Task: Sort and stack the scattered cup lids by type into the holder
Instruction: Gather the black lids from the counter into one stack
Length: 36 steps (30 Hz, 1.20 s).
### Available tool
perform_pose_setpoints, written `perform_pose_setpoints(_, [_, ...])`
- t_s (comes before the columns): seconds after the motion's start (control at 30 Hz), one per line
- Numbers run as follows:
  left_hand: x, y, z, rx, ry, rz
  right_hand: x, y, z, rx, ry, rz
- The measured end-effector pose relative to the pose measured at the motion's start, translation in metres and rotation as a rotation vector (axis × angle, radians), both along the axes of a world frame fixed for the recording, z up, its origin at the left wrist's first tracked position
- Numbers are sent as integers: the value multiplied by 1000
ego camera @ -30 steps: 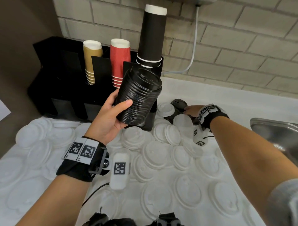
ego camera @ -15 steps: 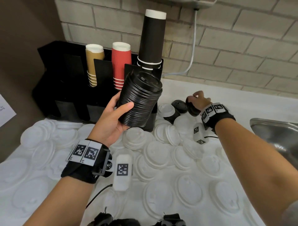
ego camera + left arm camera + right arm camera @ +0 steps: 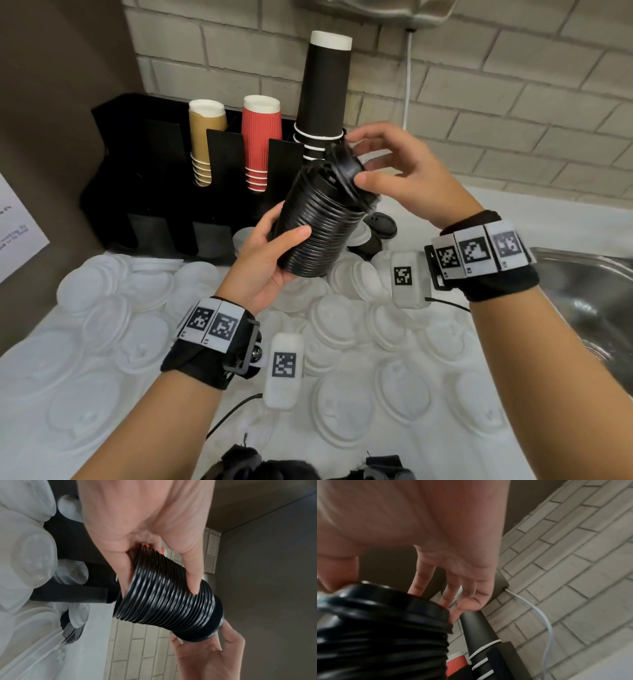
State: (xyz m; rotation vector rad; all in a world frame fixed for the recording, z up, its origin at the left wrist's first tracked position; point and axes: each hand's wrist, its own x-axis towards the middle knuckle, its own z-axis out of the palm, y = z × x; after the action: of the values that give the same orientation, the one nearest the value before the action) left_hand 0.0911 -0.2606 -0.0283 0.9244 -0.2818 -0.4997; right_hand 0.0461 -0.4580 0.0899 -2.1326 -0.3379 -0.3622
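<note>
My left hand (image 3: 284, 236) grips a tall, tilted stack of black lids (image 3: 318, 222) in front of the black holder (image 3: 144, 171). My right hand (image 3: 358, 159) pinches a single black lid (image 3: 344, 168) by its rim, tilted against the top of the stack. In the left wrist view my thumb and fingers wrap the stack of black lids (image 3: 168, 599), and the single black lid (image 3: 212, 626) sits at its far end. The right wrist view shows my fingers (image 3: 426, 582) spread round that black lid (image 3: 385, 601). White lids (image 3: 346, 407) lie scattered over the counter.
The holder carries stacks of tan cups (image 3: 205, 137), red cups (image 3: 262, 137) and tall black cups (image 3: 325, 92). Two loose black lids (image 3: 383, 222) lie behind the stack. A steel sink (image 3: 589, 301) is at the right. A white cable (image 3: 407, 78) runs down the brick wall.
My right hand lifted a black lid from the counter and brought it left to the top of the stack. My left hand stayed on the stack and tilted it slightly.
</note>
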Motion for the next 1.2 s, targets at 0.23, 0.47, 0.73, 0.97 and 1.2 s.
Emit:
perform_pose_setpoints(0.23, [-6, 2, 6, 37, -29, -28, -3, 14, 8, -137, 73, -14])
perform_pose_setpoints(0.47, [-5, 1, 9, 15, -4, -23, -3, 17, 11, -155, 69, 2])
perform_pose_setpoints(0.73, [-3, -1, 8, -21, 31, -25, 3, 15, 8, -163, 50, 19])
perform_pose_setpoints(0.97, [-2, -1, 6, -14, 19, -44, 3, 14, 13, -207, 85, 30])
perform_pose_setpoints(1.2, [0, -2, 7, -57, 23, -29, 5, 16, 9, -179, 73, 117])
